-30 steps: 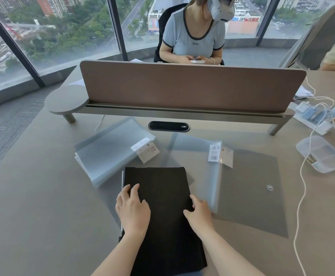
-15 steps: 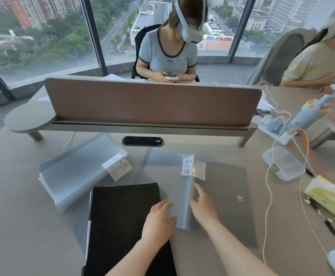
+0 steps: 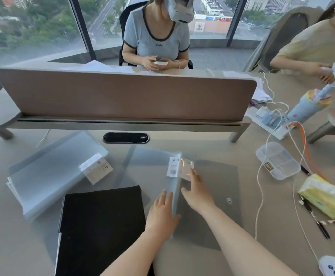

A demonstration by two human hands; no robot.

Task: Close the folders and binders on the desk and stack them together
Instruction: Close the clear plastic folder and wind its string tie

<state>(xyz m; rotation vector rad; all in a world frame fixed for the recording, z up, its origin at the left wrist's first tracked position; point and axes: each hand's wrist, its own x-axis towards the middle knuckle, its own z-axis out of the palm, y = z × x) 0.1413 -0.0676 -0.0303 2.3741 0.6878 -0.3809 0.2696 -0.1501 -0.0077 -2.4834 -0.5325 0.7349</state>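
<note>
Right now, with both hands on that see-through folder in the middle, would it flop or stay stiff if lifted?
Probably floppy: the translucent folder is a thin sheet, and the desk shows through it. Likely light, since it looks nearly empty. Its glossy plastic may slide easily, so the left hand and right hand could need a firm pinch.

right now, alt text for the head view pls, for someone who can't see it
A person's left hand and right hand press flat on either side of the raised spine of an open translucent folder on a grey desk. A closed black binder lies to its left, with another translucent folder beyond it.
</note>
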